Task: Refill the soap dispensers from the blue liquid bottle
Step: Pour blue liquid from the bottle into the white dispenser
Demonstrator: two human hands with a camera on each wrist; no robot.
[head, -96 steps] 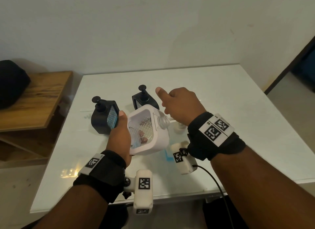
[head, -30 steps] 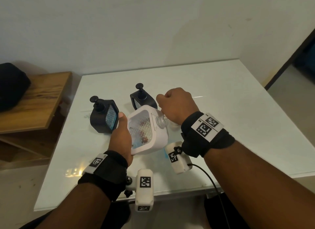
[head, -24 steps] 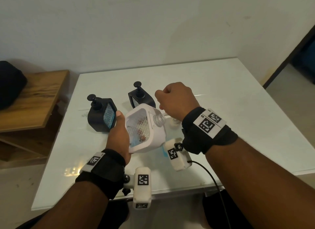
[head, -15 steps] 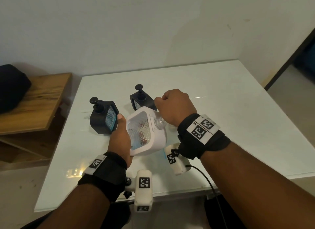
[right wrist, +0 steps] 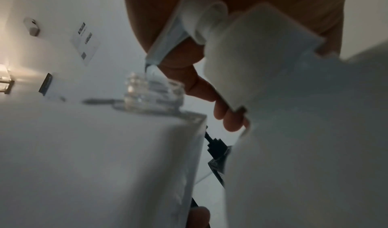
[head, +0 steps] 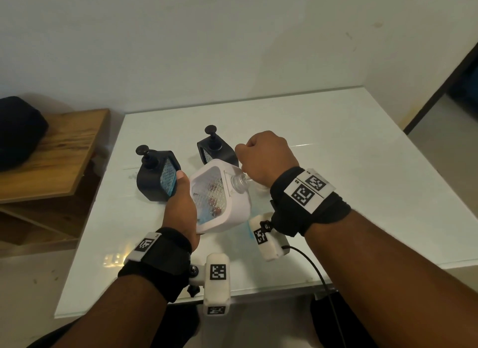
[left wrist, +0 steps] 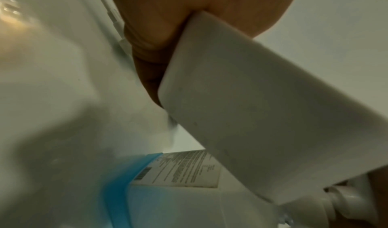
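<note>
My left hand grips the white soap dispenser by its side, thumb up along the near face and fingers curled round the back (the left wrist view shows them pressed against its white wall), and holds it tilted off the table with its clear threaded neck pointing right, uncapped. My right hand is closed in a fist just above that neck, and in the right wrist view its fingers are curled round a white pump head whose clear tube hangs with its tip over the neck's opening; I cannot tell whether the tip is inside yet. The blue liquid bottle lies low on the table under and just right of the tilted dispenser, mostly hidden from the head view, its label readable only as blurred print. Behind my hands stand two black dispensers with pumps on, one at left touching my thumb's side, one farther back. All of this sits on the white glass table, with a wooden shelf to its left.
</note>
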